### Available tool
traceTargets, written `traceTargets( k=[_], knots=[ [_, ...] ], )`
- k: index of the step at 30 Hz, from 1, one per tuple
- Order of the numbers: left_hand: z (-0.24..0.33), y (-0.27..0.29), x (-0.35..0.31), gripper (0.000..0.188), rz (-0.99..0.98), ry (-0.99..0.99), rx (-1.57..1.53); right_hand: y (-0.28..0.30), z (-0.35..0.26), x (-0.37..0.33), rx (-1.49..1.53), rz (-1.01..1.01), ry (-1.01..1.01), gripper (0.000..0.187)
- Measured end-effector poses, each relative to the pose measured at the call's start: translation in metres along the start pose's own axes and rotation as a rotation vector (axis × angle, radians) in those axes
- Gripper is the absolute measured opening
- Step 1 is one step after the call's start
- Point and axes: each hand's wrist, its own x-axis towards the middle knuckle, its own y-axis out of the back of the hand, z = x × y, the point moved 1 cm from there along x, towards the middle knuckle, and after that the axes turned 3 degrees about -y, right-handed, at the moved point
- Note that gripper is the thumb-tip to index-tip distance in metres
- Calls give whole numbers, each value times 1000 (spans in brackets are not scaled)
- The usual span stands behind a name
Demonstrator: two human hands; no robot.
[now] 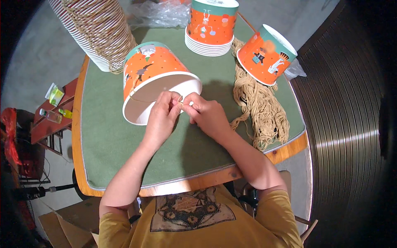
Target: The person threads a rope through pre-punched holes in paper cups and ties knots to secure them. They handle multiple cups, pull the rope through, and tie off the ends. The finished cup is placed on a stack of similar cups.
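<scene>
A paper bucket (171,60), orange with a green band and cartoon figures, lies tilted on the table, its open white mouth toward me. Thin tan cord (135,98) shows at the left of its rim. In front of the mouth's right side, my left hand (162,117) and my right hand (209,118) meet, fingertips pinched together. Both grip a short bit of the tan cord, a loop of which shows between them. The fingers hide most of that piece. To the right of my right hand, a thick hank of loose tan cord (264,111) spreads over the cloth.
A tall leaning stack of nested buckets (95,33) draped with cords stands at the back left. Another upside-down stack (211,25) is at the back, and an upside-down bucket (266,56) rests on the hank. Clear plastic (159,15) lies behind. Green cloth (111,153) covers the wood-edged table.
</scene>
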Motion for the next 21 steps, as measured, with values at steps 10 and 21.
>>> traceTargets(
  k=[10, 21],
  knots=[
    [-2, 8, 0, 8, -109, 80, -138, -7, 6, -2, -137, 74, 137, 16],
    [-10, 5, 6, 14, -61, 265, -264, -2, -6, -12, -367, 109, 211, 13]
  ],
)
